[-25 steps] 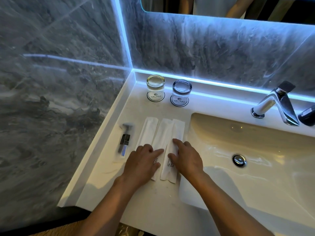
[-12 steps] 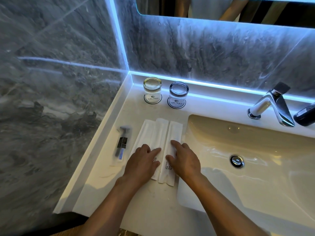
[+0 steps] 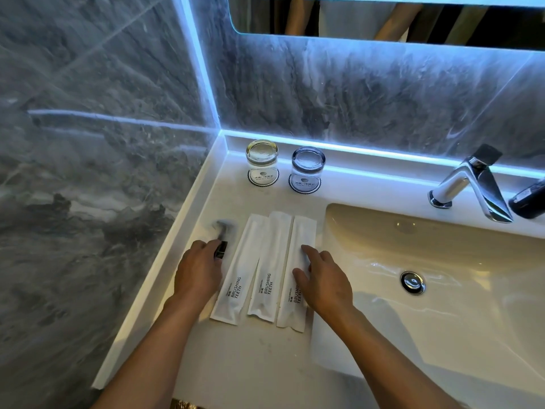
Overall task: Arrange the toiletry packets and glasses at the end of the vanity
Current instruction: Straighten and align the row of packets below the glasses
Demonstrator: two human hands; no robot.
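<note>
Three white packets printed BRUSHING TEETH lie side by side just left of the sink basin [image 3: 442, 261] — left packet [image 3: 239, 270], middle packet [image 3: 269, 267], right packet [image 3: 296, 261]. The right hand [image 3: 321, 278] rests flat on the right packet; the left hand [image 3: 197, 270] touches a blurred razor packet [image 3: 222, 240], farthest from the basin. Behind the packets stand two upturned glasses — a yellowish glass [image 3: 262, 160] and a bluish glass [image 3: 306, 169] nearer the basin.

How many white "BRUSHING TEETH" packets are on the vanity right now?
3, side by side between wall and sink: left packet beside the left hand, middle packet, right packet under the right hand.
</note>
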